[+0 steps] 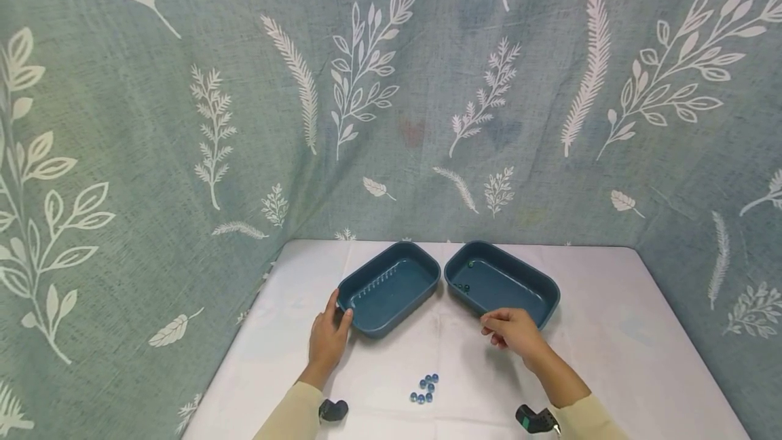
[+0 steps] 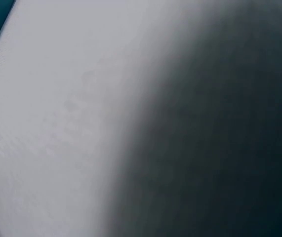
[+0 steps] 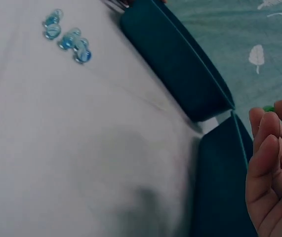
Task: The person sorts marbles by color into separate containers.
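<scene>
My right hand (image 1: 512, 333) pinches a small green marble (image 3: 268, 108) between thumb and fingertips, above the near edge of the right dark blue tray (image 1: 519, 277). Inside that tray lie several dark green marbles (image 1: 467, 288), near its left end. At the near left corner of the left dark blue tray (image 1: 391, 290), my left hand (image 1: 328, 341) holds the outer wall with thumb and fingers spread around the corner. No marbles show in this tray. The left wrist view is mostly a blurred dark shape and white cloth.
Several clear blue marbles (image 1: 430, 388) lie in a loose cluster on the white-covered table (image 1: 464, 419), in front of the trays. The trays stand angled, their inner ends close together. Leaf-patterned green cloth (image 1: 415, 189) hangs behind and at the sides.
</scene>
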A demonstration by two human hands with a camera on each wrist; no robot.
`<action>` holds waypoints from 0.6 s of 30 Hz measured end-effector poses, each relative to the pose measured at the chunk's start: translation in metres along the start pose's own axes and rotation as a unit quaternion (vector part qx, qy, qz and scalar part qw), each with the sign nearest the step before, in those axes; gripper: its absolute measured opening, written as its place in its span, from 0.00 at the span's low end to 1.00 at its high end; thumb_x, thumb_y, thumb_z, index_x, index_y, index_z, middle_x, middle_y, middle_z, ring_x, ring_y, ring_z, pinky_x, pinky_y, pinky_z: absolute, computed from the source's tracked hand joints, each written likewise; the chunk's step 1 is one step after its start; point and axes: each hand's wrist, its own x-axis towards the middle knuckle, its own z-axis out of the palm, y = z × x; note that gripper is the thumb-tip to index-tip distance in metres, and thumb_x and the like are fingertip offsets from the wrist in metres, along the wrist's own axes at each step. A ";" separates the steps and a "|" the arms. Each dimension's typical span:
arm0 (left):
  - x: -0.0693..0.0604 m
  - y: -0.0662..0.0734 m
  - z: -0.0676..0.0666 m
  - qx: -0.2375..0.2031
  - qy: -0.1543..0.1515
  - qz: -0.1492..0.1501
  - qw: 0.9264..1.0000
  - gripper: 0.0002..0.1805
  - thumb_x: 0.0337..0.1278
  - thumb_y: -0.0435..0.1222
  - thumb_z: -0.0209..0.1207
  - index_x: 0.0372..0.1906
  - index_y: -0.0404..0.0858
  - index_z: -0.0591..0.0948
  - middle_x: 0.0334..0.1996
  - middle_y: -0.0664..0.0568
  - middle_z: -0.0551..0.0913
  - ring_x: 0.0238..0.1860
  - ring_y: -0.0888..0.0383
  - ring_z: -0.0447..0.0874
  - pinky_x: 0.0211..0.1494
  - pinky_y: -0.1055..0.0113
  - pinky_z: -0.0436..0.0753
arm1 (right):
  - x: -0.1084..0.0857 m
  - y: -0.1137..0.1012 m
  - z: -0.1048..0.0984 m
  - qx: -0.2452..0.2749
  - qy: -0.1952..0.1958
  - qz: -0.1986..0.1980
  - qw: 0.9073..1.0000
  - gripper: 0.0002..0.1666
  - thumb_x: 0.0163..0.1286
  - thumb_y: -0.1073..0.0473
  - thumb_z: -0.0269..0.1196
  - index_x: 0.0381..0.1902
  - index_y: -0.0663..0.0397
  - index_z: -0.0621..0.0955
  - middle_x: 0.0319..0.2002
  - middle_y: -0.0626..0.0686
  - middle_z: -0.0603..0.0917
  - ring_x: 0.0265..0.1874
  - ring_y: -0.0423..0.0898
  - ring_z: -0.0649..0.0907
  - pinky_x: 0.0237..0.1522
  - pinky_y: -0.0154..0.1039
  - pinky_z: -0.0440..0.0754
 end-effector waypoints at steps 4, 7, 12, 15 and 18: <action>0.001 -0.001 0.000 -0.002 0.002 0.003 1.000 0.35 0.69 0.57 0.49 0.76 0.57 0.56 0.68 0.45 0.69 0.61 0.38 0.70 0.61 0.39 0.66 | 0.006 -0.005 -0.007 -0.006 0.006 -0.003 1.000 0.11 0.68 0.62 0.62 0.41 0.67 0.84 0.30 0.56 0.85 0.22 0.45 0.78 0.26 0.39 0.79; 0.001 -0.001 0.000 0.001 0.007 0.010 1.000 0.35 0.69 0.56 0.50 0.76 0.56 0.56 0.68 0.45 0.69 0.60 0.39 0.71 0.60 0.40 0.68 | 0.011 -0.006 -0.011 -0.007 0.002 -0.007 1.000 0.13 0.69 0.62 0.62 0.42 0.69 0.83 0.30 0.58 0.85 0.22 0.45 0.79 0.27 0.41 0.80; 0.001 -0.001 0.000 0.001 0.008 0.009 1.000 0.35 0.69 0.57 0.50 0.76 0.56 0.57 0.68 0.46 0.70 0.59 0.40 0.72 0.59 0.40 0.69 | 0.019 -0.009 -0.018 -0.006 -0.003 -0.011 1.000 0.14 0.70 0.60 0.61 0.43 0.69 0.83 0.29 0.55 0.85 0.23 0.46 0.80 0.29 0.41 0.80; 0.001 -0.001 0.000 0.000 0.007 0.011 1.000 0.35 0.69 0.57 0.50 0.76 0.55 0.57 0.68 0.46 0.69 0.58 0.39 0.72 0.59 0.40 0.68 | 0.025 -0.010 -0.023 -0.003 -0.002 -0.011 1.000 0.13 0.70 0.59 0.61 0.41 0.66 0.83 0.31 0.56 0.85 0.24 0.46 0.80 0.29 0.40 0.80; 0.001 -0.001 0.000 0.001 0.008 0.013 1.000 0.35 0.69 0.58 0.49 0.76 0.55 0.57 0.68 0.46 0.69 0.58 0.39 0.72 0.59 0.40 0.68 | 0.032 -0.012 -0.027 0.000 -0.001 -0.007 1.000 0.12 0.69 0.59 0.61 0.41 0.65 0.83 0.32 0.57 0.85 0.24 0.46 0.80 0.29 0.39 0.80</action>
